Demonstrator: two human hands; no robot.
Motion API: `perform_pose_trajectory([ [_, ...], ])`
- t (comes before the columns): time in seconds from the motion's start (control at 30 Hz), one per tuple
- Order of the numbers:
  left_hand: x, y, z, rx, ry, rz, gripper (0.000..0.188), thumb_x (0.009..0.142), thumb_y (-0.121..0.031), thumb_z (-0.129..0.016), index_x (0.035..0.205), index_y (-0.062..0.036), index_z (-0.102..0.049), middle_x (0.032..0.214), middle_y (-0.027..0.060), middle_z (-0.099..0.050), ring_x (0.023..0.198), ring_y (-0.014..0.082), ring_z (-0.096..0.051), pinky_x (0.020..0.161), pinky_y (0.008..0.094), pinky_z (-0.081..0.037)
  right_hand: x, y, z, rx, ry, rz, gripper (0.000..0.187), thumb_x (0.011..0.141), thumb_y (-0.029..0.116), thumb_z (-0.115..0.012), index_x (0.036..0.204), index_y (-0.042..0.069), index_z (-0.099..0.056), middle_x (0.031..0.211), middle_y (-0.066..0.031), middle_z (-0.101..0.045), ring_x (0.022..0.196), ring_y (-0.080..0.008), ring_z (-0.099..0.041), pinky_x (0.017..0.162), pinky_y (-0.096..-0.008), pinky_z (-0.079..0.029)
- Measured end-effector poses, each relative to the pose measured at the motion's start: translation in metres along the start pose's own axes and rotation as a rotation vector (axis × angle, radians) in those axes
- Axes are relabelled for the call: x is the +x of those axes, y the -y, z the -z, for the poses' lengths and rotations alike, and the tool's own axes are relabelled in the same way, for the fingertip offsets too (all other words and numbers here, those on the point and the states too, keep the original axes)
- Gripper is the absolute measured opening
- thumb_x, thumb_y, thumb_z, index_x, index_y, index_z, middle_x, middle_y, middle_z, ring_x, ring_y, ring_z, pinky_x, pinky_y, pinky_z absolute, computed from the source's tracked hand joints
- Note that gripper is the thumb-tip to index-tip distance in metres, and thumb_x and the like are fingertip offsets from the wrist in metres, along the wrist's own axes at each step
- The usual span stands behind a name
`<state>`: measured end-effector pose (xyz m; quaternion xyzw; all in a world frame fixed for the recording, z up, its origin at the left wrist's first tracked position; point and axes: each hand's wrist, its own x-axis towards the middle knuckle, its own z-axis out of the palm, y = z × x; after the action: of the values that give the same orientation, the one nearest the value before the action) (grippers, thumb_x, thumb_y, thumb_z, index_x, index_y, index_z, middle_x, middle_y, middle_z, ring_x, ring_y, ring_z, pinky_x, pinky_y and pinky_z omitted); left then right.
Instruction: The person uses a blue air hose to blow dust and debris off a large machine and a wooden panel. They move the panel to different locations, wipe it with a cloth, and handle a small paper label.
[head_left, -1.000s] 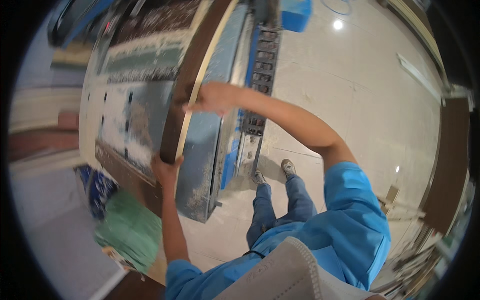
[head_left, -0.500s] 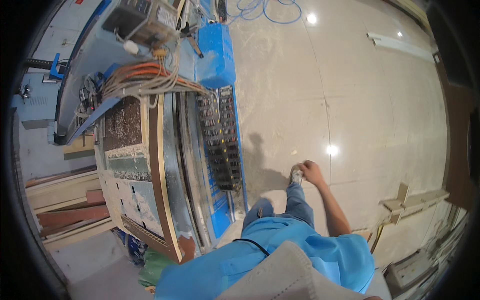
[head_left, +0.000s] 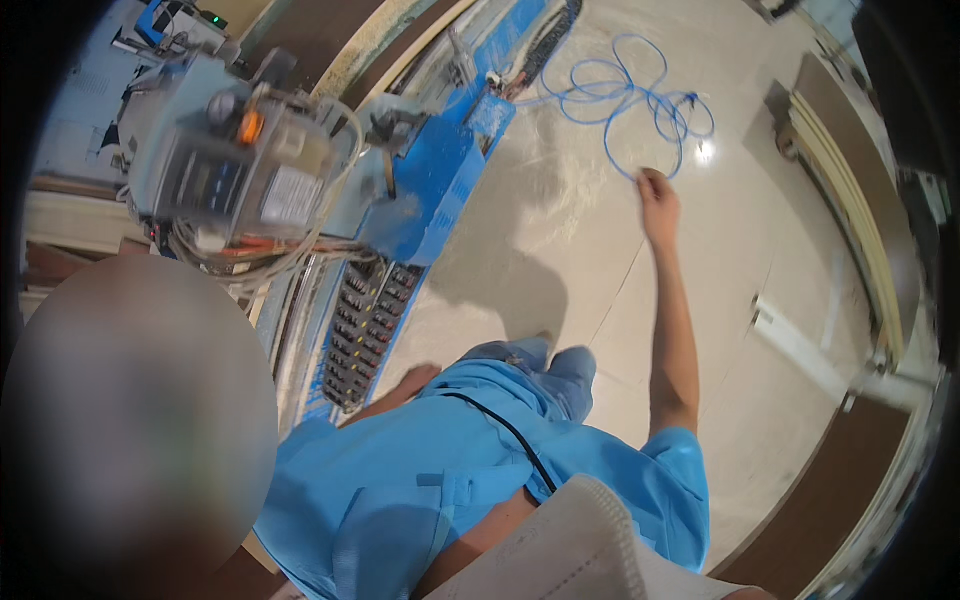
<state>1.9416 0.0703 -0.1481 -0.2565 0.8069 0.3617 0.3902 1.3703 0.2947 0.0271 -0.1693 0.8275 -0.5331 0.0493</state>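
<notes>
My right arm stretches forward over the floor, and my right hand [head_left: 658, 205] is closed, with nothing visible in it. In the picture its fingertips overlap the near loop of a coiled blue hose [head_left: 625, 92] lying on the floor; I see no grip on it. My left hand [head_left: 418, 378] shows partly beside my waist, close to the machine's long rack of black, switch-like parts [head_left: 365, 335]. Its fingers are too blurred and hidden to read.
The blue machine [head_left: 425, 190] runs along my left, carrying a grey control box [head_left: 250, 170] and bundled cables [head_left: 270, 245]. A large blurred oval [head_left: 140, 420] hides the lower left. Boards [head_left: 840, 200] lean at the right, near a white strip [head_left: 800, 350] on the tiled floor [head_left: 600, 270].
My view has shifted forward along the machine, bringing the whole hose coil into sight. My right arm has swung forward. My left hand and the blurred oval have come into view.
</notes>
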Motion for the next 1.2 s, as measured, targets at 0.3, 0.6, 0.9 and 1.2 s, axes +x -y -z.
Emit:
perform_pose_trajectory([
  [0.3,0.147,-0.277,0.131,-0.761,-0.579,0.22,0.037,0.099,-0.039,-0.049,0.106,-0.0056,-0.065,0.093,0.0108,-0.07,0.087,0.0217,-0.068,0.083,0.0379,-0.052,0.537,-0.04,-0.089,-0.119,0.268,0.255,0.056,0.092,0.044,-0.063,0.12,-0.004,-0.064,0.105,-0.0236,-0.071,0.103,-0.0367,-0.068,0.088,-0.0405,-0.052],
  [0.6,0.358,-0.505,0.253,-0.678,-0.88,0.571,0.027,0.097,-0.03,-0.054,0.104,-0.0077,-0.067,0.085,0.0112,-0.071,0.075,0.0217,-0.069,0.073,0.0348,-0.054,0.904,0.067,-0.471,-0.25,0.747,0.686,0.085,0.079,0.071,-0.064,0.117,-0.005,-0.066,0.111,-0.0253,-0.07,0.106,-0.0377,-0.067,0.09,-0.046,-0.05],
  [0.9,0.471,-0.716,0.527,-1.09,-1.293,0.781,0.032,0.099,-0.03,-0.056,0.109,-0.0003,-0.066,0.099,0.0106,-0.071,0.092,0.02,-0.068,0.08,0.0338,-0.053,0.981,0.032,-0.542,-0.108,1.235,0.209,0.056,0.081,0.038,-0.082,0.119,0.0,-0.064,0.112,-0.0169,-0.066,0.095,-0.0288,-0.064,0.08,-0.0443,-0.052],
  [1.2,0.646,-0.98,0.61,-1.985,-1.437,1.047,0.029,0.096,-0.025,-0.061,0.116,-0.0045,-0.065,0.1,0.0063,-0.07,0.089,0.0172,-0.066,0.079,0.0318,-0.051,0.983,0.139,-0.532,0.187,1.434,-0.331,0.053,0.091,0.025,-0.072,0.126,-0.009,-0.052,0.124,-0.0208,-0.061,0.107,-0.028,-0.061,0.091,-0.0401,-0.049],
])
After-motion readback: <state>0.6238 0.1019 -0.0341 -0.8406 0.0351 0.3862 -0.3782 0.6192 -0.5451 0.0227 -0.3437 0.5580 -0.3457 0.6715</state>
